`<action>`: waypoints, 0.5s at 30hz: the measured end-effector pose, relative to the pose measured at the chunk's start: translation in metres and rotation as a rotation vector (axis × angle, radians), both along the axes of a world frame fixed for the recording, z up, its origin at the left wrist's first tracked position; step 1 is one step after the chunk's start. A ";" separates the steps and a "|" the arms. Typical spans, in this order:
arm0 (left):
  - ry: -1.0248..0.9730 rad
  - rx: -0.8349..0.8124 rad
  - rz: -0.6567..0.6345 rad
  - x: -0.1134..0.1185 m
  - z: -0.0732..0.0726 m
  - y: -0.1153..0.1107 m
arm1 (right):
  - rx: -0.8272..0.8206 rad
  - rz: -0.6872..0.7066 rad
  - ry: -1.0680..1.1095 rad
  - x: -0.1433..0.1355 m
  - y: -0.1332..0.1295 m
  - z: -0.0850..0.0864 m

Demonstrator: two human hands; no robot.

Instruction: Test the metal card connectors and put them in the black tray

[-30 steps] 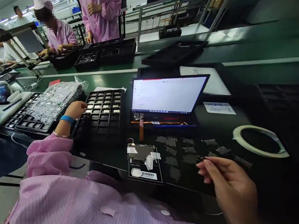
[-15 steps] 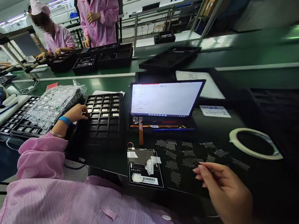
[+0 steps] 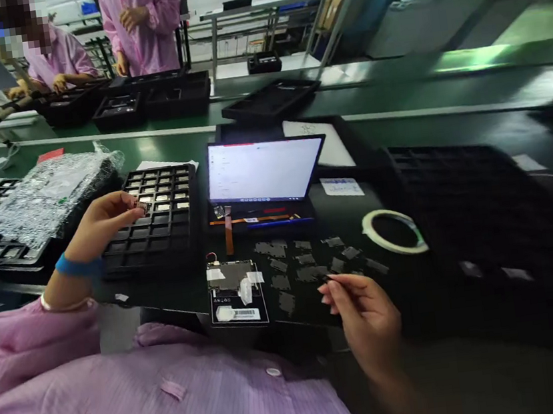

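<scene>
My left hand [image 3: 101, 222], with a blue wristband, pinches a small circuit board [image 3: 142, 206] above the left side of a black compartment tray [image 3: 190, 239]. Small pale-topped parts fill the tray's far cells. On the right, my right hand [image 3: 367, 307] has thumb and fingers closed on a small dark piece, too hidden to name. It hovers at the near edge of several thin dark-grey cut pieces [image 3: 280, 282] spread on the table. Between my hands lies a black panel [image 3: 238, 302] with a board, white tape and a barcode label.
A lit screen [image 3: 262, 172] stands behind the panel, with an orange flex cable [image 3: 228, 236] before it. To the right are a tape roll [image 3: 368, 236] and a large dark tray [image 3: 458, 211]. Bubble-wrapped goods [image 3: 53, 191] sit left. Co-workers [image 3: 141, 29] work across the bench.
The view has swung to the right. My left hand has come up from the tray's left edge with the small circuit board showing in its fingers. My right hand keeps its pinch.
</scene>
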State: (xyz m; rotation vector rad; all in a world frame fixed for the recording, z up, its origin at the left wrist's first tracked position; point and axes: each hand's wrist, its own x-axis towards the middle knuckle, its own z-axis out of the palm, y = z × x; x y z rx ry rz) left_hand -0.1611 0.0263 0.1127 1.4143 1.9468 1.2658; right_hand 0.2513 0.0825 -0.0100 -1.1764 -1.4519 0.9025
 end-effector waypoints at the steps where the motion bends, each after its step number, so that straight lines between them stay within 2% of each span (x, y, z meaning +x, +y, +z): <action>1: -0.199 0.048 -0.099 0.026 0.000 -0.009 | -0.007 0.001 0.033 -0.002 -0.002 0.002; 2: -0.385 0.039 -0.200 0.052 -0.002 -0.018 | -0.016 0.007 0.067 -0.004 -0.005 0.005; 5: -0.910 -0.173 -0.493 0.119 -0.019 -0.037 | -0.056 0.056 0.129 -0.011 -0.016 0.017; 7: -1.185 -0.302 -0.632 0.148 -0.035 -0.043 | -0.094 0.126 0.133 -0.014 -0.026 0.027; 9: -1.363 -0.373 -0.691 0.165 -0.049 -0.045 | -0.124 0.210 0.129 -0.016 -0.037 0.037; 12: -1.388 -0.387 -0.650 0.175 -0.058 -0.045 | -0.157 0.334 0.143 -0.018 -0.051 0.051; 15: -1.193 -0.399 -0.576 0.179 -0.058 -0.047 | -0.184 0.407 0.136 -0.020 -0.058 0.060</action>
